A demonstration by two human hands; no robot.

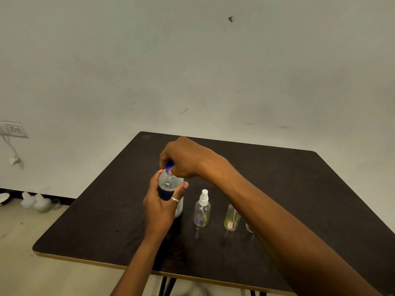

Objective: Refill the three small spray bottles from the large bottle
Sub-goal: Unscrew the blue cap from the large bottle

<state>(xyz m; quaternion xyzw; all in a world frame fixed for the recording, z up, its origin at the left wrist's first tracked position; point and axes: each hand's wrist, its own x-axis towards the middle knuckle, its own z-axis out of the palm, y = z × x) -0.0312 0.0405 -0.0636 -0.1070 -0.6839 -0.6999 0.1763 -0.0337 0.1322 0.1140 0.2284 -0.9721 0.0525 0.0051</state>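
**Uncapping the large bottle**

Right hand (188, 159): fingertips pinched on the blue cap (169, 167). Left hand (160, 208): wrapped round the body of the large bottle (170, 183), ringed finger across the front. The bottle stands upright on the dark table (299, 189), left of the sprayers.

To do it well, I'd say: left hand holds firm without squeezing, so nothing spills when the cap frees, and only the right hand turns.

The clear spray bottle (202, 210) with a white pump stands near the large bottle, on its right. The yellow-tinted spray bottle (232, 220) is further right, its top hidden behind the right forearm. Third spray bottle (249, 227): only a sliver of base shows.

Can't tell how far the cap is unscrewed. The left hand blocks most of the fill level.
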